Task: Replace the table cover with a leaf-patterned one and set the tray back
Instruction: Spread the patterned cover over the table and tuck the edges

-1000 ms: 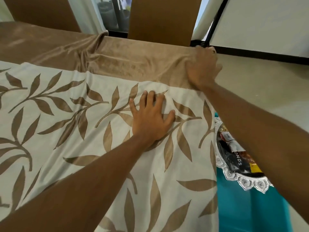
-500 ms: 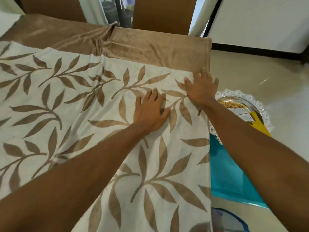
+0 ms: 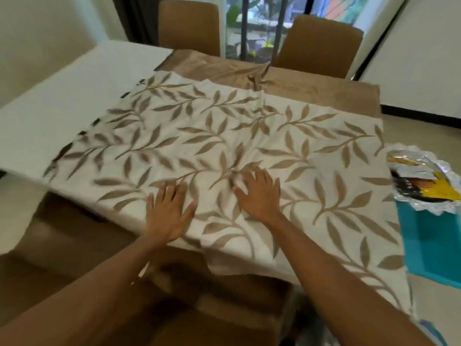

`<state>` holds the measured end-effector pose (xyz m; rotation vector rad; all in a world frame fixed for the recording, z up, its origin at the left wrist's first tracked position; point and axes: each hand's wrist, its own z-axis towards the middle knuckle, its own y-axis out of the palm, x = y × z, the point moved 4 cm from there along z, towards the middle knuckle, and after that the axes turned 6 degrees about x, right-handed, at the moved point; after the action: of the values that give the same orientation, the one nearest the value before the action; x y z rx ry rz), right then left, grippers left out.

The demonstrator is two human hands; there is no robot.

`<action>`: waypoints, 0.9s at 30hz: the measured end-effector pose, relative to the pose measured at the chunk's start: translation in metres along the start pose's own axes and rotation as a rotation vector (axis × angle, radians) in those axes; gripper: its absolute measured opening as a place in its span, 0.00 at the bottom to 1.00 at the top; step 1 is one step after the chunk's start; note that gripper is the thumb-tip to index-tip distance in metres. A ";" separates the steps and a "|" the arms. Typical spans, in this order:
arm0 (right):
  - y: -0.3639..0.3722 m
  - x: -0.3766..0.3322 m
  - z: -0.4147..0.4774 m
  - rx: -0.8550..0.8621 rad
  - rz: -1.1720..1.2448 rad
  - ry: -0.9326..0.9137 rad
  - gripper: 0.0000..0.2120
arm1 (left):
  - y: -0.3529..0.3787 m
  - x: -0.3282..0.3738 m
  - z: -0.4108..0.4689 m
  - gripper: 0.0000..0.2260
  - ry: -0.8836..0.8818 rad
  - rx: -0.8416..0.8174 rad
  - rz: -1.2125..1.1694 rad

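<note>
Cream leaf cover (image 3: 249, 136) | left hand (image 3: 167, 213) flat, pressing | right hand (image 3: 259, 196) flat, pressing

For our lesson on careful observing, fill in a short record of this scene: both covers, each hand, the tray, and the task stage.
leaf-patterned cover: spread out, rumpled in places
brown cover: lies underneath, showing along the far side
left hand: flat on the leaf-patterned cover, fingers straight
right hand: flat on it too, beside the left hand
tray: on a teal surface at the right, holding packets
stage: tray not yet set back
</note>
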<state>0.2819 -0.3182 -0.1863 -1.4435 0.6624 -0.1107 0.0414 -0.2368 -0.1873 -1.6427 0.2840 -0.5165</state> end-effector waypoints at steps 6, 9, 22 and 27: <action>0.042 -0.117 -0.054 0.009 0.100 0.069 0.31 | -0.025 -0.119 -0.051 0.45 0.168 -0.185 -0.029; 0.051 -0.137 -0.064 0.008 0.041 0.133 0.32 | -0.049 -0.157 -0.054 0.34 0.028 -0.166 -0.247; 0.088 -0.263 -0.010 -0.034 -0.052 -0.153 0.26 | -0.086 -0.308 0.004 0.25 -0.686 0.250 -0.681; 0.122 -0.338 0.012 -0.011 -0.012 -0.169 0.26 | -0.065 -0.345 0.029 0.25 -0.750 0.122 -0.921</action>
<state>-0.0272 -0.1349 -0.1824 -1.4494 0.5164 0.0061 -0.2505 -0.0392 -0.1827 -1.6638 -1.0779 -0.5247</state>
